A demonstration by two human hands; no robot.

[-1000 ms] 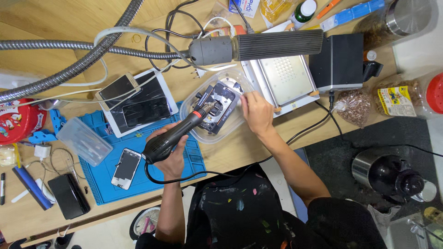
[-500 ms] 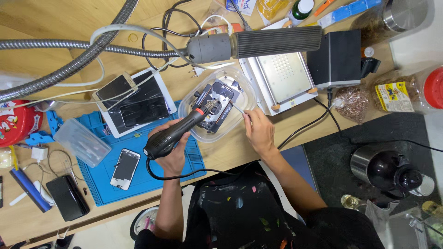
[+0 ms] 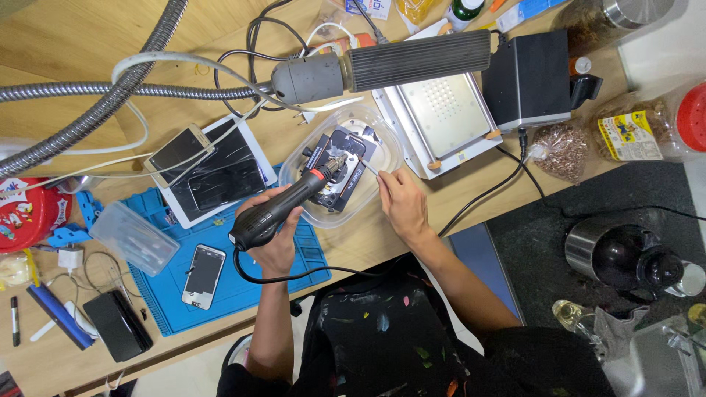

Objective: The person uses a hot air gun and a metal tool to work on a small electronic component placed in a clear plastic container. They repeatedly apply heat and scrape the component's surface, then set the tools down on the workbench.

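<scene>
The left hand [image 3: 276, 239] stays clenched around the black hot-air gun [image 3: 283, 206], nozzle over the opened phone [image 3: 340, 165] in the clear tray [image 3: 294, 158] on the tabletop [image 3: 73, 44]. The right hand [image 3: 403, 202], pinching thin tweezers [image 3: 370, 167], has drawn back slightly toward the tray's edge.

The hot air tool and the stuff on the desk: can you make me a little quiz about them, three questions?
1. True or false: the left hand holds the black hot air tool with its nozzle aimed into the clear plastic tub.
2. What does the right hand hold? A) a thin tool B) a mug C) a phone
3. Fill in: the small phone near the left hand lies on a ___ mat.

Key: 1 true; 2 A; 3 blue.
</scene>
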